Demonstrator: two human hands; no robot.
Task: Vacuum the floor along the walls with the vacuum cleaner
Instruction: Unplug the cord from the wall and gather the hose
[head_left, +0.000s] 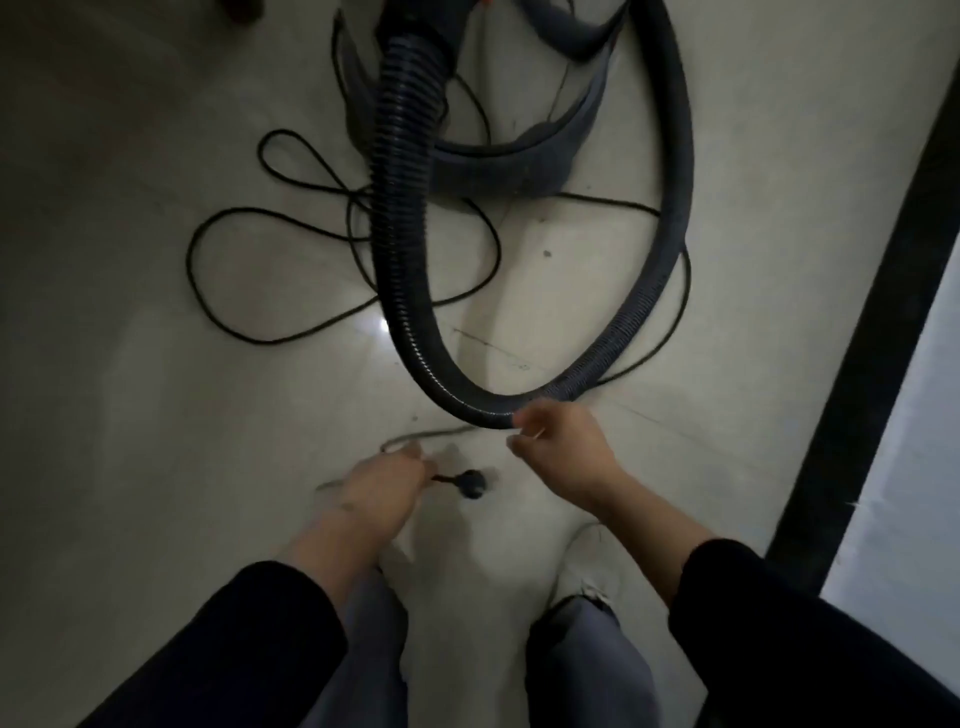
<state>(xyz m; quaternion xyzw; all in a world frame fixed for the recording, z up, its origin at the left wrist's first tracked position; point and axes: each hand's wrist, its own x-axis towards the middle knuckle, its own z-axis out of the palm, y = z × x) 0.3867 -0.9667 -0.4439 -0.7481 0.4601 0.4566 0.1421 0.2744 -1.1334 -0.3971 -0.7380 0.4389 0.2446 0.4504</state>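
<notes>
Vacuum cleaner (509, 166): dark body, standing on the floor (130, 364) well beyond both hands, cut off by the upper edge of the view.

Hose (402, 218): black, ribbed. Leaves the body, runs down toward the hands, turns in a wide loop just beyond the right hand, then climbs away past that hand's outer side and out at the top.

Cord (228, 218): thin, black. Lies in loose loops on the floor beyond the left hand, passing under the hose.

Plug (471, 484): black, rounded. Sits between the two hands, jutting from the left hand toward the right. On the floor or lifted clear of it: cannot tell.

Left hand (382, 488): fingers curled round the cord just behind the plug, gripping it.

Right hand (563, 449): fingers curled, at the lowest bend of the hose, touching it or just short of it. Blurred, so cannot tell whether anything is gripped.

Sleeves (779, 623): black, one on each forearm, pushed back from the wrists.

Trousers (587, 665): grey, below both hands.

Shoe (584, 556): pale, on the floor directly beneath the right wrist.

Dark strip (857, 338): black band, well out past the right hand, running diagonally, with a paler surface beyond it.
</notes>
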